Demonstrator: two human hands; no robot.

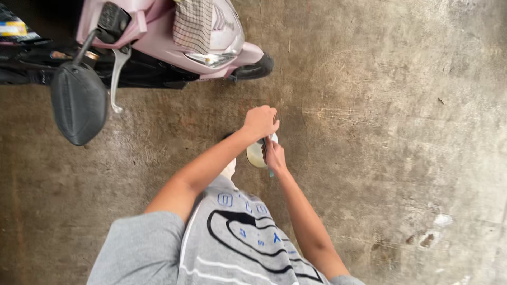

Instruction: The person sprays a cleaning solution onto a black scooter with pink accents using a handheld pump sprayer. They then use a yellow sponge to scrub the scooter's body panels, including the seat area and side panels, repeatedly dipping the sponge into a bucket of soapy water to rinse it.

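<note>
scooter (174, 37): pink, parked in the upper left of the frame
mirror (79, 103): black, on a stalk, hanging low at the left
brake lever (117, 74): silver, just right of the mirror
checked cloth (193, 24): draped over the scooter's front, top centre
front tyre (256, 67): black, resting on the floor
floor (391, 121): grey concrete, stained, pale chips at lower right

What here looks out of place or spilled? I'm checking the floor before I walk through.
Pale patches mark the concrete floor at lower right, perhaps spills or chipped paint. A checked cloth lies draped over the pink scooter.
</note>
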